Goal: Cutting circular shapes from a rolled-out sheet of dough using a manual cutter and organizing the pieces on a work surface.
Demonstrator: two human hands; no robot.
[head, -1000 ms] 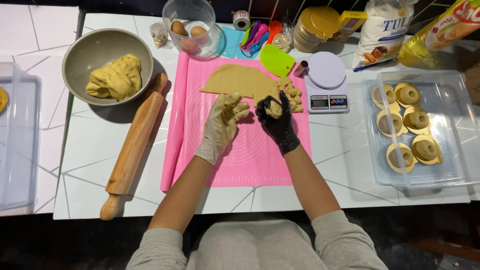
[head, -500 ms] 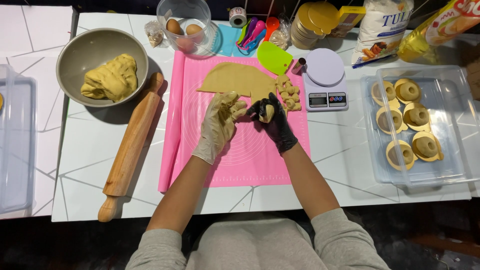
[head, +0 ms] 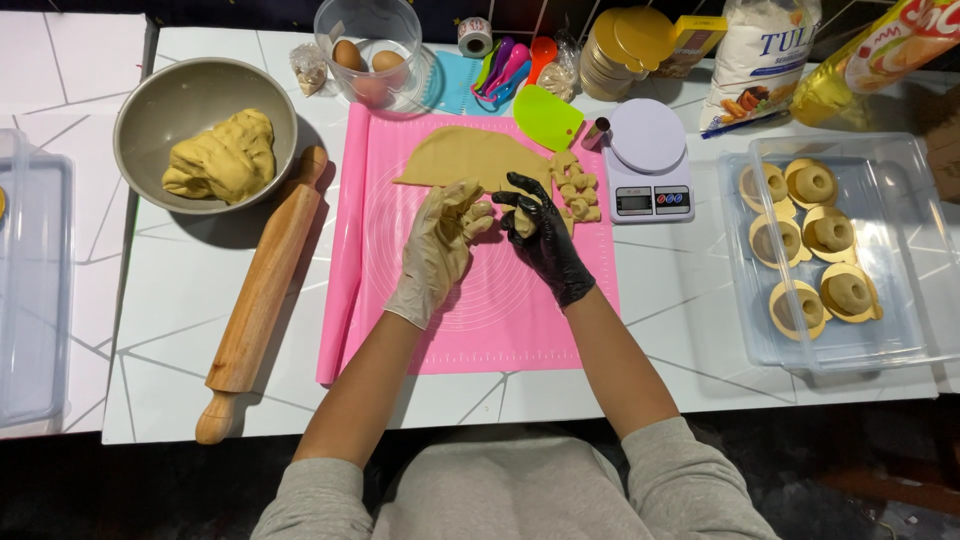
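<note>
My left hand (head: 440, 245), in a cream glove, pinches a small yellow dough piece (head: 483, 212) over the pink silicone mat (head: 480, 320). My right hand (head: 545, 235), in a black glove, holds another bit of dough (head: 523, 222) right beside it, fingertips almost touching the left hand. A rolled-out sheet of dough (head: 465, 158) lies on the mat just beyond both hands. Several small dough lumps (head: 577, 192) sit at the mat's right edge.
A wooden rolling pin (head: 262, 290) lies left of the mat, beside a grey bowl (head: 150, 100) of dough. A kitchen scale (head: 648, 160), green scraper (head: 548, 118) and egg container (head: 372, 50) stand behind. A clear tray (head: 900, 330) with shaped pastries is at right.
Both hands have drawn slightly toward me from the dough sheet, and each now holds its own small piece of dough.
</note>
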